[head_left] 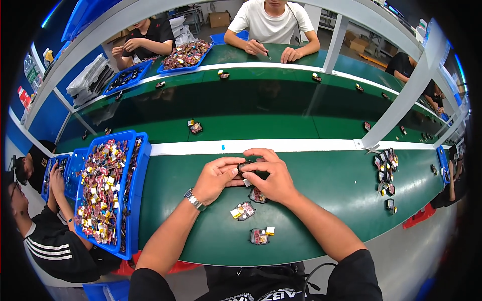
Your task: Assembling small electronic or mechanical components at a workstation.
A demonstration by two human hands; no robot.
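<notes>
My left hand (217, 176) and my right hand (271, 175) meet over the green table (201, 241), fingers closed around a small black plastic casing (244, 165). A white tab pokes out below it; much of the casing is hidden by my fingers. Just under my right hand lies a casing with a reddish circuit board (258, 195). Nearer to me rest a similar piece with a white-and-yellow block (243, 211) and another open casing (259, 236). A metal watch (195, 199) is on my left wrist.
Stacked blue trays (131, 200) at the left hold many circuit boards. A column of casings (385, 173) lies to the right. Beyond a white rail (301, 145), a green conveyor (271, 128) carries scattered pieces. A grey post (401, 110) slants up at the right. Several co-workers sit around.
</notes>
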